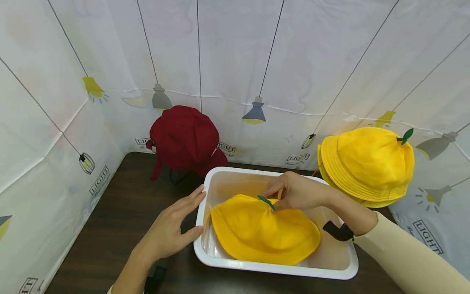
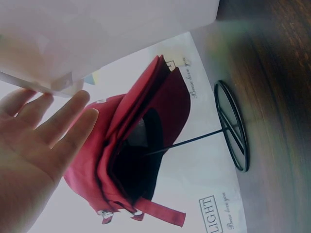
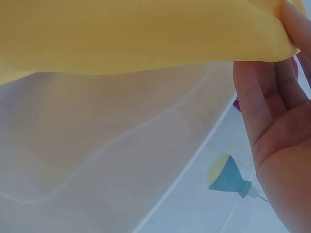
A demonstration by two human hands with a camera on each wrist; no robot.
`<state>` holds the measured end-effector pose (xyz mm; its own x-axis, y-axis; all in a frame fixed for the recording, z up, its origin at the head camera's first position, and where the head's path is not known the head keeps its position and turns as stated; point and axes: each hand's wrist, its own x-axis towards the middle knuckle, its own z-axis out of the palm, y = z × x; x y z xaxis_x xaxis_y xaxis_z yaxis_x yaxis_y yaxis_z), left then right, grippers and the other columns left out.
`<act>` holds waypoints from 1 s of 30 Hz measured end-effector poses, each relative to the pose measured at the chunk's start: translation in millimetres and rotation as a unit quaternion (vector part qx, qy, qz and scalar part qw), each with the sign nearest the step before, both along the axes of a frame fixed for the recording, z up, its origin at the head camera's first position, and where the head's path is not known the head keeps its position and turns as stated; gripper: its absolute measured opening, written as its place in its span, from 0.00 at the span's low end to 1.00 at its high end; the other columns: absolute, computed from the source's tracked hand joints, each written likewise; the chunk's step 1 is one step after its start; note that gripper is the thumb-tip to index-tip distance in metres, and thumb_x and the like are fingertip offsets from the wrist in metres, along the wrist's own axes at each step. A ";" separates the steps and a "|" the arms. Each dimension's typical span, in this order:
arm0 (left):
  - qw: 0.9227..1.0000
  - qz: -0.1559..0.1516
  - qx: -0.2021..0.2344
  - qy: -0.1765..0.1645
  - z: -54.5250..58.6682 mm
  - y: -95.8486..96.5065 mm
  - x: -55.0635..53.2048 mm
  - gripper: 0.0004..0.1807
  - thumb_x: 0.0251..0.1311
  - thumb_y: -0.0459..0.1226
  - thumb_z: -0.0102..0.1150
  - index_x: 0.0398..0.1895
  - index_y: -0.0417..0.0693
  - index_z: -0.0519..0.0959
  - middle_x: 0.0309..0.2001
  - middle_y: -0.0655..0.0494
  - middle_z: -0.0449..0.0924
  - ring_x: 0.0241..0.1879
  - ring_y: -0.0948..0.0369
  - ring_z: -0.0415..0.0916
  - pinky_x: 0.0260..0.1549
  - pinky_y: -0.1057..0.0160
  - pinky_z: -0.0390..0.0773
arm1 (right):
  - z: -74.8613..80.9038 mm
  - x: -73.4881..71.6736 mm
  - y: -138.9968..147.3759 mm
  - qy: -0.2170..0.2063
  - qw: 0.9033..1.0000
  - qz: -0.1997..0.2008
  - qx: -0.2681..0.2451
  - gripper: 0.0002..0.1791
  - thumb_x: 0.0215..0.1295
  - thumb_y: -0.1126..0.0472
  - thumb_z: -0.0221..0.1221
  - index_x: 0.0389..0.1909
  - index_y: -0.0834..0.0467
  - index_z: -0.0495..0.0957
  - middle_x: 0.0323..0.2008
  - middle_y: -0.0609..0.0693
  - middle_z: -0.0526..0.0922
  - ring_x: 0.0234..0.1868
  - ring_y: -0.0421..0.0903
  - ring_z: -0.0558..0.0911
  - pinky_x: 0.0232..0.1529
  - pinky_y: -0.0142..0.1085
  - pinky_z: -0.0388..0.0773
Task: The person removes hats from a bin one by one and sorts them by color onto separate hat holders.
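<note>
A yellow bucket hat (image 1: 264,232) with a green leaf sprout on its crown is inside a white plastic bin (image 1: 275,269). My right hand (image 1: 297,192) pinches the top of its crown beside the sprout. In the right wrist view, thumb and fingers grip the yellow cloth (image 3: 146,34) above the bin's inner wall. My left hand (image 1: 176,224) touches the bin's left rim with fingers extended. The left wrist view shows its straight fingers (image 2: 68,116) at the rim, in front of a red cap.
Behind the bin's left end, the red cap (image 1: 185,139) hangs on a black wire stand (image 2: 231,126). A second yellow bucket hat (image 1: 367,163) with a leaf sprout stands at the back right. Patterned white cloth (image 1: 235,53) walls the dark wooden table (image 1: 106,241).
</note>
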<state>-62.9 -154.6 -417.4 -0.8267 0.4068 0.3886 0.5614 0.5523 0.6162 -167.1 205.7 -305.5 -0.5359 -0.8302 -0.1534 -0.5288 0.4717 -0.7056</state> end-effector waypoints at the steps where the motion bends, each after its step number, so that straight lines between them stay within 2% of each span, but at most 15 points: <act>1: 1.000 0.000 0.000 -0.002 0.0 0.0 0.1 0.41 0.64 0.43 0.67 0.81 0.53 0.65 0.82 0.61 0.57 0.74 0.53 0.67 0.65 0.37 0.72 | 1.5 0.3 0.4 0.005 1.000 0.000 -0.001 0.19 0.62 0.66 0.73 0.55 0.54 0.89 0.42 0.38 0.89 0.40 0.42 0.84 0.46 0.40 0.87; 6: 1.000 0.002 0.000 -0.012 0.1 0.4 0.9 0.41 0.65 0.45 0.66 0.81 0.53 0.64 0.82 0.62 0.57 0.74 0.53 0.67 0.65 0.37 0.72 | 7.4 1.7 2.7 0.029 1.000 -0.002 -0.001 0.19 0.62 0.66 0.73 0.55 0.52 0.89 0.42 0.37 0.89 0.40 0.42 0.84 0.46 0.40 0.86; 14: 1.000 0.001 -0.001 -0.001 0.4 0.5 0.8 0.41 0.64 0.44 0.66 0.81 0.53 0.65 0.82 0.61 0.58 0.74 0.54 0.67 0.66 0.38 0.72 | 19.6 4.4 6.8 0.055 0.998 -0.013 0.004 0.19 0.63 0.68 0.72 0.55 0.53 0.89 0.44 0.38 0.89 0.41 0.41 0.84 0.45 0.39 0.86; 25: 1.000 0.001 0.000 0.001 1.3 0.4 1.5 0.41 0.64 0.44 0.66 0.81 0.53 0.65 0.82 0.61 0.58 0.74 0.54 0.67 0.65 0.38 0.73 | 45.1 11.3 11.7 0.076 0.996 -0.040 0.006 0.19 0.63 0.69 0.71 0.55 0.55 0.89 0.44 0.40 0.88 0.41 0.43 0.82 0.46 0.37 0.86; 30: 1.000 0.000 -0.001 0.008 1.1 0.3 1.0 0.41 0.64 0.44 0.66 0.81 0.52 0.66 0.81 0.60 0.58 0.75 0.55 0.66 0.66 0.39 0.72 | 58.1 14.7 12.6 0.108 0.993 -0.055 0.003 0.19 0.62 0.70 0.71 0.54 0.55 0.89 0.44 0.40 0.88 0.41 0.41 0.83 0.45 0.36 0.86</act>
